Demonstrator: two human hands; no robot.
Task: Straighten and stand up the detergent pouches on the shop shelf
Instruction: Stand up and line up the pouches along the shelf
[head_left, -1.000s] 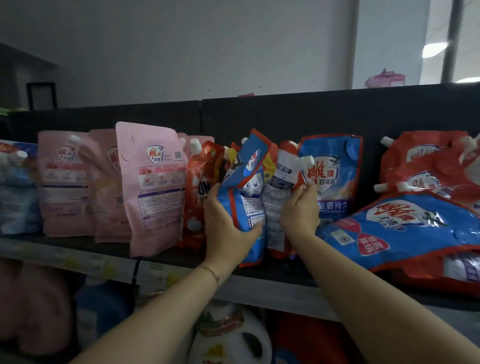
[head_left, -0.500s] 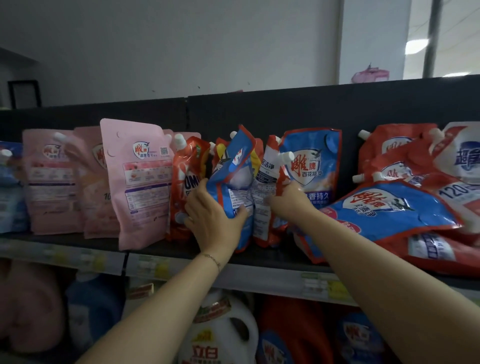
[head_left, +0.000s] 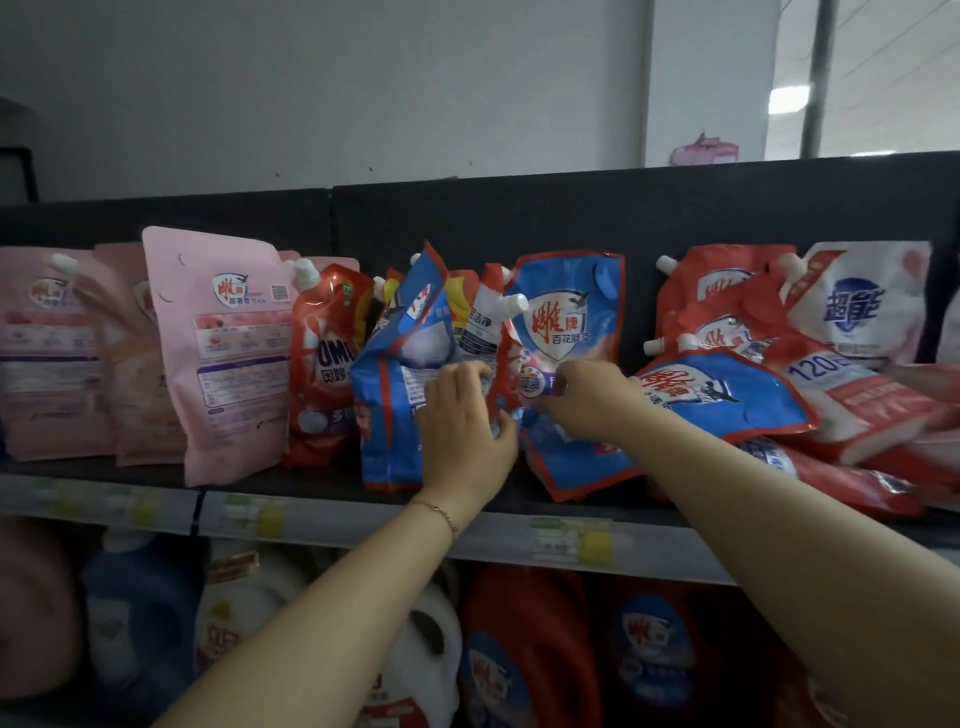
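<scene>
2 grips were seen: the bent blue pouch was clasped by the left hand, the upright blue pouch pinched by the right hand.

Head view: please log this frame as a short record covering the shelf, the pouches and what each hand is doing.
Shelf: dark shelf, price tags along its front edge
Left hand: left hand holds the bent blue pouch, which sags leftward
Right hand: right hand, fingers curled, pinches the upright blue pouch
Not yet standing: flat blue pouch lying on the red pile at right
Standing: pink pouches, red pouch
Below: bottles
</scene>
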